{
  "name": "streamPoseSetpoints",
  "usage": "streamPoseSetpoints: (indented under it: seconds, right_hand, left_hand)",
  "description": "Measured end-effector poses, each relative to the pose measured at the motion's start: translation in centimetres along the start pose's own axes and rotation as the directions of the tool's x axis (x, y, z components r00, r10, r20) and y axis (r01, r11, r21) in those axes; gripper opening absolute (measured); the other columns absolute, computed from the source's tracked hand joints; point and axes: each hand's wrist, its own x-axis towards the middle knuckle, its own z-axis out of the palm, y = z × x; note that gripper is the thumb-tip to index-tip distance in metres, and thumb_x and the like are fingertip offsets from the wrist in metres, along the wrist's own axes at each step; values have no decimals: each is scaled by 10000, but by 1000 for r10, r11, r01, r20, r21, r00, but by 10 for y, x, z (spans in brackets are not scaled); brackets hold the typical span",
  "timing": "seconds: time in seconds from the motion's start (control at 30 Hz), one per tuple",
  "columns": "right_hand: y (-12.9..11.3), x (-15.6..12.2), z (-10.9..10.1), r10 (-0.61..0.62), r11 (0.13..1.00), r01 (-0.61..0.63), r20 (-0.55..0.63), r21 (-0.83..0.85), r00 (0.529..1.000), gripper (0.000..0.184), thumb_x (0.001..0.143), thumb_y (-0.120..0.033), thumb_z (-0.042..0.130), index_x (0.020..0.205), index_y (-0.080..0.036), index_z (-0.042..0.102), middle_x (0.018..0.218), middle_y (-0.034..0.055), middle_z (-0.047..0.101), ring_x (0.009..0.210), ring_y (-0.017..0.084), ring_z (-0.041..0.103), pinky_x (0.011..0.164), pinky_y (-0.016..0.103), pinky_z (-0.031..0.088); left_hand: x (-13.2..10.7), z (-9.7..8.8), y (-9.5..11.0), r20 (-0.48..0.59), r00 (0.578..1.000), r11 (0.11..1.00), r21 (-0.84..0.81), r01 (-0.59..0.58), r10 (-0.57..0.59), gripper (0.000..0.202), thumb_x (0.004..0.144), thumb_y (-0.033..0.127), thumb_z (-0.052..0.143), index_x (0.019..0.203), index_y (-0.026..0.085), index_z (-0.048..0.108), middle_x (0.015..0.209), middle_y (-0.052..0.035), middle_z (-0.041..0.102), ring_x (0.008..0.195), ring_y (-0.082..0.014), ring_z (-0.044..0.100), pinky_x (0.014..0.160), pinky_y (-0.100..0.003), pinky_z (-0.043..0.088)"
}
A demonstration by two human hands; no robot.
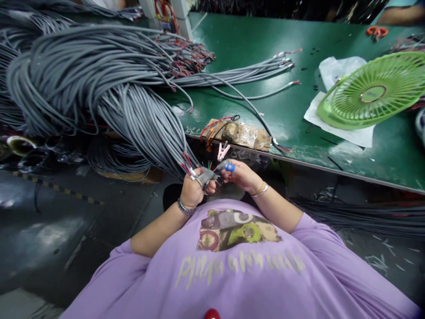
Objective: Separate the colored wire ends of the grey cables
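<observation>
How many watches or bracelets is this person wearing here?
2. A metal watch band on the left wrist, behind the left hand gripping the grey cable ends; a thin bangle on the right wrist, behind the right hand at the same ends. Forearms bare; none hidden.

Ref pt: taped block (245, 135) on near edge of the counter (265, 40). L of block: cable heap (99, 79), on the counter's L end & spilling over the edge down into your L hand (191, 191). Behind block: cable bunch (252, 71) flat on top. R of block: fan (375, 91) on paper sheet (352, 133). Far R, behind: scissors (376, 31). Just in front: clip (223, 150), then your R hand (241, 176) beside the L.
</observation>
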Motion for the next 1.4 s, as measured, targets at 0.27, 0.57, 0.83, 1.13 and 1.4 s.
streamPoseSetpoints:
  seconds: [0.27, 0.57, 0.83, 1.13, 1.4]
  right_hand:
    - [-14, 13, 10, 49, 990, -40, 66, -132, 997, 376, 603, -402, 833, 787, -135, 644, 720, 7, 647, 638, 94, 570, 580, 206, 461]
    - [-4, 18, 24, -76, 979, 69, -29, -191, 997, 337, 580, -380, 820, 676, -134, 611, 568, -44, 568, 542, 74, 468, 562, 228, 365]
    - [5, 23, -1, 28, 990, -14, -96, 142, 995, 378, 692, -488, 778, 793, -150, 643, 676, -3, 632, 582, 90, 534, 560, 217, 445]
    - [-9, 43, 11, -2, 972, 21, -80, 236, 997, 532, 851, -676, 529, 815, -160, 654, 740, 27, 653, 583, 97, 542, 540, 222, 476]
    - [-4, 48, 20, -5, 928, 55, -136, 369, 991, 517, 796, -673, 607, 782, -157, 636, 615, -12, 602, 519, 83, 520, 475, 196, 424]
  left_hand:
    - [0, -6, -2, 136, 989, 995, 96, 36, -49, 307, 706, 422, 734, 628, 148, 620, 484, -6, 634, 359, -104, 549, 360, -196, 435]
    - [1, -11, -4, 211, 973, 980, 193, 48, -89, 297, 729, 402, 709, 627, 136, 626, 486, -14, 638, 366, -109, 563, 375, -197, 432]
    - [-3, -9, 11, 198, 975, 994, 70, 88, -101, 367, 658, 474, 754, 644, 123, 648, 460, -19, 623, 328, -109, 525, 332, -206, 425]
    - [7, 9, 23, 212, 971, 994, 2, 108, -106, 363, 629, 455, 772, 629, 122, 629, 453, -12, 608, 325, -98, 505, 326, -203, 412]
    - [18, 12, 14, 232, 967, 994, -5, 108, -104, 362, 634, 456, 770, 650, 125, 626, 454, -10, 611, 321, -99, 508, 324, -193, 395]
